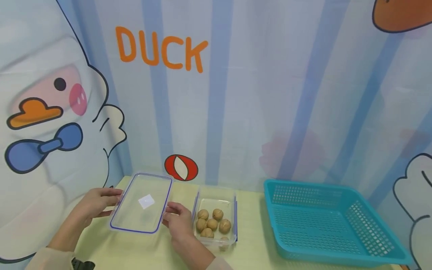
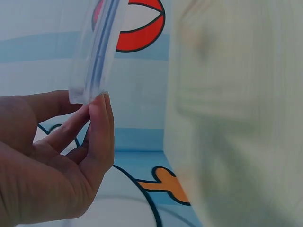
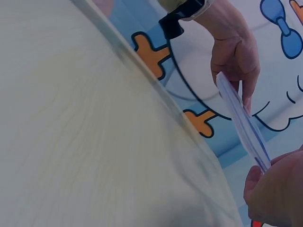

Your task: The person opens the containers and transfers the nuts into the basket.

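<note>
Between my two hands is a clear plastic lid point(image 1: 133, 213) with a blue seal round its rim and a small white label point(image 1: 146, 201). My left hand point(image 1: 96, 205) pinches its left edge. At the opposite edge, my right hand point(image 1: 179, 221) holds it between thumb and fingers. Both wrist views show the lid point(image 2: 94, 56) raised above the table. Just right of my right hand stands a clear plastic container point(image 1: 221, 204) with blue side clips, its top uncovered. Several walnuts point(image 1: 212, 224) lie inside it.
A turquoise plastic basket point(image 1: 332, 253) with perforated walls stands at the right of the pale yellow table point(image 1: 251, 225). Behind the table hangs a striped blue and white curtain point(image 1: 249, 93) with cartoon duck prints. The table's edge point(image 3: 156, 92) shows in the right wrist view.
</note>
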`<state>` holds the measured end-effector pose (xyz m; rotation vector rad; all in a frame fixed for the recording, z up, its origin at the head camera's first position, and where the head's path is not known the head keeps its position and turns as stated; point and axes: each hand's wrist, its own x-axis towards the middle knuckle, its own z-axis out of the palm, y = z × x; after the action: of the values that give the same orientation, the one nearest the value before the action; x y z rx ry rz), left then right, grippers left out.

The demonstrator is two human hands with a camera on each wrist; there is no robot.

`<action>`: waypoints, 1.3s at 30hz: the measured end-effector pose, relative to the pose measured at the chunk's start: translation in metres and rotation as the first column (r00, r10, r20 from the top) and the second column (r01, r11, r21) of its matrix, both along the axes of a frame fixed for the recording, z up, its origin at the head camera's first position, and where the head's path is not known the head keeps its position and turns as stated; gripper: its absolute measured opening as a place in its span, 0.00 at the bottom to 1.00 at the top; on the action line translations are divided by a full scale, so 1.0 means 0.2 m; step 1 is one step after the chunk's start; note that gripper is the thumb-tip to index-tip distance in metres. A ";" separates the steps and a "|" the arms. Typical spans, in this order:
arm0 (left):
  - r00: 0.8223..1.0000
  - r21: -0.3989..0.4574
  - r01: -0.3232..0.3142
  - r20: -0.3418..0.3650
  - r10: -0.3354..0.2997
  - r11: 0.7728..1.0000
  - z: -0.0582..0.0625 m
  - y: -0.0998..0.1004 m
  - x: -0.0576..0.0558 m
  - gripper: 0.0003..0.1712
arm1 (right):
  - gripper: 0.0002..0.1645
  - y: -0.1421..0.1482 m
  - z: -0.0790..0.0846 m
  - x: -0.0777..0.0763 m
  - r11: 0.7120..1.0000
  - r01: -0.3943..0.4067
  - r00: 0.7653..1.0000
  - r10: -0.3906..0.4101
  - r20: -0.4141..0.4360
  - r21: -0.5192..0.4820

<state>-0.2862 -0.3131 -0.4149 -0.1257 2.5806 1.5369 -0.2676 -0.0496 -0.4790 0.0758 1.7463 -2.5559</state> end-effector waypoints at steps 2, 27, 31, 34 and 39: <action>0.999 0.025 0.005 0.031 -0.006 1.000 -0.02 -0.02 -0.01 0.26 | 0.25 -0.01 -0.03 0.00 1.000 -0.016 1.000 0.016 -0.004 0.013; 0.980 0.123 -0.127 0.170 0.105 0.984 -0.37 -0.04 -0.05 0.23 | 0.26 -0.07 -0.20 0.02 0.929 0.074 0.997 -0.063 -0.043 0.362; 0.977 0.078 -0.159 0.153 0.146 0.984 -0.39 -0.03 -0.04 0.22 | 0.26 -0.08 -0.20 0.02 0.894 0.107 0.993 -0.079 -0.082 0.436; 0.975 0.064 -0.175 0.150 0.164 0.983 -0.39 -0.02 -0.05 0.22 | 0.25 -0.08 -0.19 0.02 0.856 0.128 0.990 -0.079 -0.117 0.500; 0.976 0.034 -0.182 0.131 0.176 0.983 -0.39 -0.01 -0.05 0.22 | 0.24 -0.07 -0.17 0.03 0.824 0.100 0.993 -0.045 -0.111 0.557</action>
<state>-0.2958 -0.3152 -0.4921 -0.4487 2.4908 1.5875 -0.2622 -0.0640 -0.5127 0.0427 2.5219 -2.0144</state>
